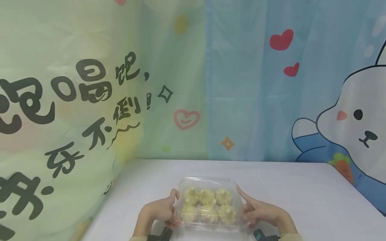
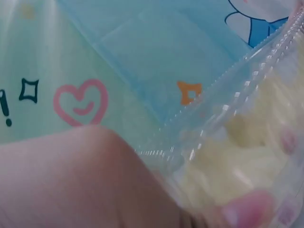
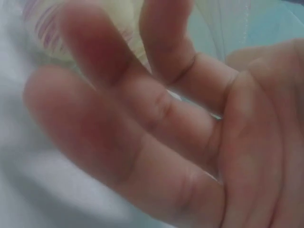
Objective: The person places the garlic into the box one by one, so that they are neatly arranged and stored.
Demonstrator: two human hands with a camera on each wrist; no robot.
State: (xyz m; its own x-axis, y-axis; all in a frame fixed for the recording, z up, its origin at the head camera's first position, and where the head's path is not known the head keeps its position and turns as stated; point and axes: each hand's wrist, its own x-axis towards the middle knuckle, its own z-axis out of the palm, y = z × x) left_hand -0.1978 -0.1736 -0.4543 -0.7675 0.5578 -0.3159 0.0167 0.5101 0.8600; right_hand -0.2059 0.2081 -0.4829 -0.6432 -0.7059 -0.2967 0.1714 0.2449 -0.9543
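A clear plastic food box [image 1: 211, 182] sits low in the middle of the head view, its near side tilted toward me. Inside are several pale yellow lobed cakes [image 1: 207, 196] in two rows. My left hand [image 1: 161, 210] grips the box's left side, and a fingertip shows against the plastic in the left wrist view. My right hand [image 1: 260, 212] holds the right side, one finger stretched along the edge and the others bent lower down. The right wrist view shows bent fingers [image 3: 161, 104] below a purple-striped cup. Whether the box touches the table is unclear.
A white table [image 1: 271, 180] extends behind and beside the box. Behind it hangs a printed curtain [image 1: 238, 83], green on the left with dark writing and blue on the right with a white cartoon animal. Dark devices [image 1: 265, 235] are strapped at both wrists.
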